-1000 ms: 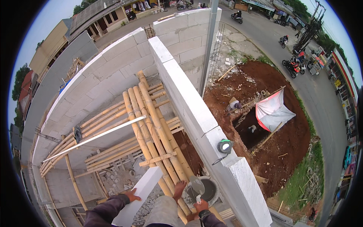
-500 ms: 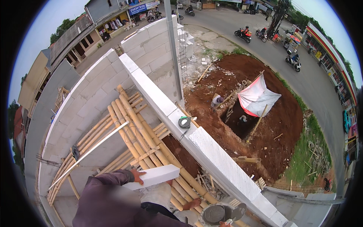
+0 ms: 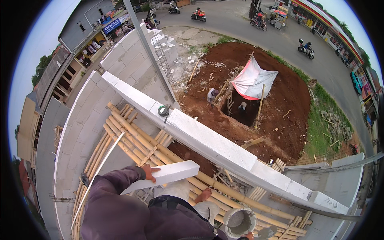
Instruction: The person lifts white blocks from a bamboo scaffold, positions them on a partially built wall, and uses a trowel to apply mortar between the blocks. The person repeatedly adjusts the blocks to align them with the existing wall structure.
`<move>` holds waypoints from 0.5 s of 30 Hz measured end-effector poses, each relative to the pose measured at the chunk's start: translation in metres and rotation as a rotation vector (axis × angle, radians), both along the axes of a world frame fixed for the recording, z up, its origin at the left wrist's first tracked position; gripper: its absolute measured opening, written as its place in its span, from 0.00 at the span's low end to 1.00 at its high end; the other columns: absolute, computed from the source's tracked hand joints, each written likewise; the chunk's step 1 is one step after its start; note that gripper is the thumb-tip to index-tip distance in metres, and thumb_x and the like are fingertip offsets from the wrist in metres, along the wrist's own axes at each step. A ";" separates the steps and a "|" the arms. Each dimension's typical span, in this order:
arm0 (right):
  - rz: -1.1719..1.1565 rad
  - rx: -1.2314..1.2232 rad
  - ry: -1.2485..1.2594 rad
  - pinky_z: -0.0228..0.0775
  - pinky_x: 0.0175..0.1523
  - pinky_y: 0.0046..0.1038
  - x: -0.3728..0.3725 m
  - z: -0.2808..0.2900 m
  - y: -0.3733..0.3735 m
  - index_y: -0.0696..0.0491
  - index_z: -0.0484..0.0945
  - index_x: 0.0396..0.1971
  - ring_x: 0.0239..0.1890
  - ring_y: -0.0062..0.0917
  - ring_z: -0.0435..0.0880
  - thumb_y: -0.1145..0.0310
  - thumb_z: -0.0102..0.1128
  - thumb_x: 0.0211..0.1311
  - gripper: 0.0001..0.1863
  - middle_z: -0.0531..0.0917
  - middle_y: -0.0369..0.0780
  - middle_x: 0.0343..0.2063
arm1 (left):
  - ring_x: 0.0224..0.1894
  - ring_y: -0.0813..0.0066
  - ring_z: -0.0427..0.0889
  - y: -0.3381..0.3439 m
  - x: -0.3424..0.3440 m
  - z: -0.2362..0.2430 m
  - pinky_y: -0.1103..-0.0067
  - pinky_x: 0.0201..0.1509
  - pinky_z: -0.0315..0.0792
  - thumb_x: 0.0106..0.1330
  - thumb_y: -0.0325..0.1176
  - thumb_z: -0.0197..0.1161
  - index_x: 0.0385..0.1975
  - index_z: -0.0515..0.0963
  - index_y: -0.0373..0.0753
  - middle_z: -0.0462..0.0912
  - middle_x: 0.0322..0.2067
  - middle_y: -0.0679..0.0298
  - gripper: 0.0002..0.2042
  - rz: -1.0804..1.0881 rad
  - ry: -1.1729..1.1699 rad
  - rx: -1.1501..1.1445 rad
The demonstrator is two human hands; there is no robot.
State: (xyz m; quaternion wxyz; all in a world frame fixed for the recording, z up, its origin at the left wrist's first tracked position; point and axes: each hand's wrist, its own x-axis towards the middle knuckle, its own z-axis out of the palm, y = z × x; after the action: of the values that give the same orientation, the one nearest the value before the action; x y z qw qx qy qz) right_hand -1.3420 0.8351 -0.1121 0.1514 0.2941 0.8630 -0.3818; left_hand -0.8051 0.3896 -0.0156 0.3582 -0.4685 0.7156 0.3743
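Observation:
My left hand (image 3: pixel 150 173) grips the near end of a long white lightweight concrete block (image 3: pixel 178 173), fingers over its upper edge. The block is held tilted above the bamboo scaffold, short of the wall. At the lower edge my right hand (image 3: pixel 249 236) is only partly in view, closed on what looks like a trowel (image 3: pixel 267 232) with a grey, mortar-smeared blade. Beside it stands a bucket (image 3: pixel 240 224) with grey mortar inside. A round green-and-black tape measure (image 3: pixel 163 110) lies on top of the white block wall (image 3: pixel 208 136).
Bamboo poles (image 3: pixel 132 138) form the platform under me, with gaps between them. A white pole (image 3: pixel 96 176) slants across at left. A metal post (image 3: pixel 152 52) rises by the wall. Beyond lie red soil (image 3: pixel 216 128), a pit under a white-red sheet (image 3: pixel 256 80), two people and a road.
My view has turned to the right, so the wall and tape measure sit further left. The trowel has moved from the bucket's rim to its right. My left hand still holds the block.

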 end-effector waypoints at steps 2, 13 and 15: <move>-0.181 -0.012 0.049 0.77 0.40 0.44 -0.005 -0.009 0.045 0.64 0.80 0.33 0.35 0.36 0.84 0.65 0.67 0.48 0.17 0.85 0.49 0.31 | 0.52 0.40 0.79 0.001 -0.013 -0.001 0.60 0.56 0.73 0.43 0.65 0.71 0.72 0.61 0.63 0.75 0.50 0.35 0.50 -0.037 -0.008 -0.013; -0.468 0.147 0.345 0.71 0.34 0.37 0.026 0.030 0.175 0.59 0.78 0.32 0.24 0.33 0.79 0.65 0.70 0.40 0.18 0.81 0.42 0.24 | 0.54 0.60 0.82 -0.015 -0.077 -0.052 0.71 0.59 0.73 0.41 0.42 0.78 0.71 0.61 0.38 0.82 0.52 0.47 0.51 0.028 0.128 0.260; -0.553 -0.006 0.424 0.71 0.34 0.36 0.021 0.043 0.178 0.59 0.77 0.30 0.24 0.33 0.78 0.67 0.70 0.42 0.16 0.81 0.42 0.24 | 0.51 0.61 0.83 -0.019 -0.090 -0.061 0.72 0.58 0.74 0.42 0.39 0.78 0.71 0.61 0.36 0.83 0.50 0.48 0.51 -0.062 0.193 0.238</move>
State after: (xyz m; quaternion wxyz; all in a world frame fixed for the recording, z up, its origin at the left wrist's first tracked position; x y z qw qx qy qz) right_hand -1.3207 1.0128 -0.0695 -0.1398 0.4304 0.7618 -0.4636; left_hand -0.8948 0.3704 -0.0770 0.3523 -0.3624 0.7112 0.4887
